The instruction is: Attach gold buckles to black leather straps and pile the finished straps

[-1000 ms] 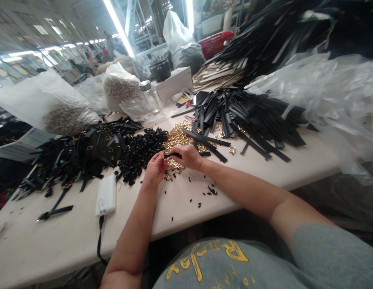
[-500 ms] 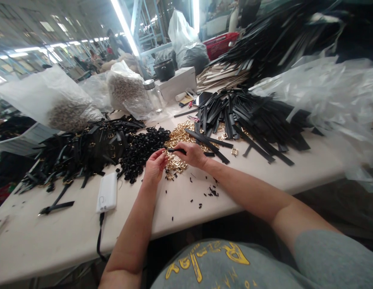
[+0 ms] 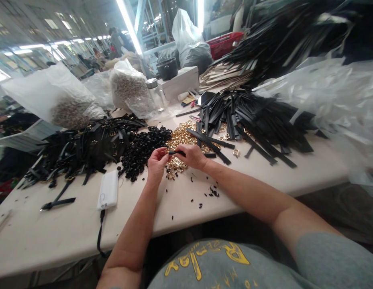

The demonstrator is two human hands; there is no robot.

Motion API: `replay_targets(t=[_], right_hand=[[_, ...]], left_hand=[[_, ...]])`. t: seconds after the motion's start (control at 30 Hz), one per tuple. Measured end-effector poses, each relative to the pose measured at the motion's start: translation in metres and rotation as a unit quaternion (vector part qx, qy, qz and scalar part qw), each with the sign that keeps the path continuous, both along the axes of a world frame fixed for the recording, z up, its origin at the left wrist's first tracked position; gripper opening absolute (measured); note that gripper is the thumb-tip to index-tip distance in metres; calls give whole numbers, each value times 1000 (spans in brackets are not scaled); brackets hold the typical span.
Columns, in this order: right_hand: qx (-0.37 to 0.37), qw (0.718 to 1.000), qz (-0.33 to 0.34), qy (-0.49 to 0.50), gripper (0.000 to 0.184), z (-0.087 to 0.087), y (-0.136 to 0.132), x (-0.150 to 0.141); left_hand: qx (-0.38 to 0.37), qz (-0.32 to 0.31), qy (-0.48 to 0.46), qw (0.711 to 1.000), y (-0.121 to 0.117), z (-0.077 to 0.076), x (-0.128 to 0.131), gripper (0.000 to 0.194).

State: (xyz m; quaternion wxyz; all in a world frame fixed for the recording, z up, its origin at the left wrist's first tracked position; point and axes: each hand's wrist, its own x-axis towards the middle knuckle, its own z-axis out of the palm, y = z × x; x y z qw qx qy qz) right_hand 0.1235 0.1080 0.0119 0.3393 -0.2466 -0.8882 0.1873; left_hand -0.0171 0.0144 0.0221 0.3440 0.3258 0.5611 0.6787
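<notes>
My right hand [image 3: 192, 155] pinches a short black strap [image 3: 176, 152] that points left toward my left hand [image 3: 156, 162]. The fingertips of my left hand close on a small gold buckle at the strap's free end; the buckle is mostly hidden by the fingers. Both hands hover over a heap of gold buckles [image 3: 180, 140] on the white table [image 3: 68, 233]. A mound of small black loops [image 3: 141, 150] lies just left of the hands. Loose black straps [image 3: 252, 120] are piled to the right.
Assembled straps with buckles [image 3: 80, 148] are heaped at the left. A white power bank [image 3: 108, 195] with a black cable lies near the front. Clear bags of metal parts [image 3: 68, 108], a glass jar [image 3: 156, 94], a white box [image 3: 180, 82] and plastic sheeting [image 3: 333, 100] crowd the back and right.
Both hands have stayed together over the gold buckles, shifting only slightly. My left fingers have closed in tighter on the strap's end. The view has drifted a little.
</notes>
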Motion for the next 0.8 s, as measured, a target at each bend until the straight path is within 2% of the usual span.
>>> replay_targets(t=[0.17, 0.37, 0.6, 0.8], right_hand=[[16, 1000, -13, -14, 9, 0, 4, 1], [73, 997, 2, -17, 16, -3, 5, 6], [122, 992, 22, 30, 36, -10, 16, 4], [152, 987, 14, 52, 44, -12, 19, 5]], left_hand=[[5, -15, 4, 1000, 1, 1, 2, 43], [-16, -12, -9, 1000, 2, 2, 9, 37], [-15, -38, -123, 992, 11, -3, 4, 66], [-48, -87, -209, 973, 9, -1, -1, 58]])
